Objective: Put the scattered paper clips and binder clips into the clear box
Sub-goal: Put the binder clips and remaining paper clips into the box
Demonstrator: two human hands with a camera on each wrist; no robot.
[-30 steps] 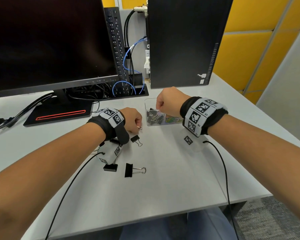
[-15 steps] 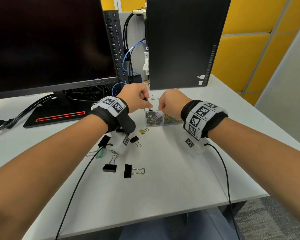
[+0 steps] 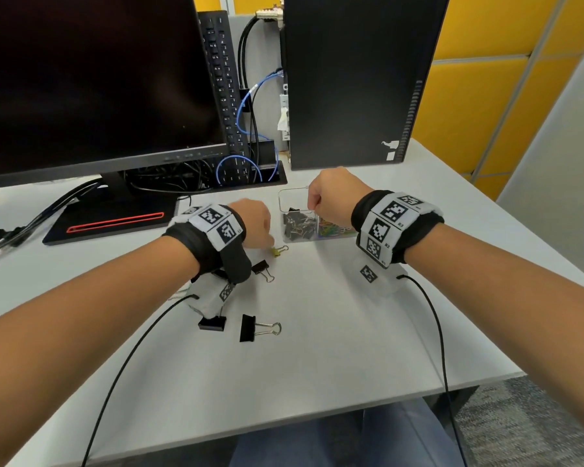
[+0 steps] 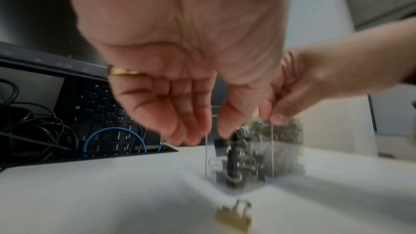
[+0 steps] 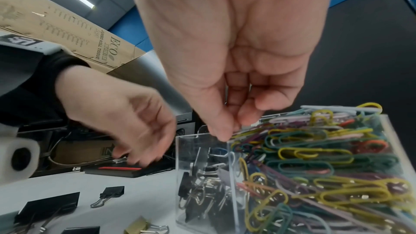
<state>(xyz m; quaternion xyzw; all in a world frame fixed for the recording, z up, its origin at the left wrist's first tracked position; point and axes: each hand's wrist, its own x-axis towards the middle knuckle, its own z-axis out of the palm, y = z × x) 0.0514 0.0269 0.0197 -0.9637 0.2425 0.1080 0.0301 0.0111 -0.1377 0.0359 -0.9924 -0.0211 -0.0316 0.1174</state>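
Observation:
The clear box (image 3: 285, 197) stands mid-table, black binder clips in its left compartment and coloured paper clips (image 5: 315, 157) in its right. My right hand (image 3: 321, 200) hovers over it and pinches the top of its inner wall between thumb and forefinger (image 5: 234, 127). My left hand (image 3: 262, 230) is low, left of the box, with relaxed fingers holding nothing (image 4: 202, 127). Just below its fingertips lies a gold binder clip (image 3: 277, 251). Three black binder clips (image 3: 262, 267) (image 3: 213, 323) (image 3: 250, 328) lie nearer me. Thin paper clips (image 3: 177, 293) peek from under my left wrist.
A monitor (image 3: 81, 79) on its stand base (image 3: 115, 220) fills the back left. Behind the box are an upright keyboard (image 3: 223, 79), blue and black cables (image 3: 240, 163) and a black PC tower (image 3: 351, 79). The table's front edge (image 3: 284, 419) is near my lap.
My left hand carried a small clip up to the box, let it go there and dropped back to the table beside the gold clip. The right hand stayed on the box.

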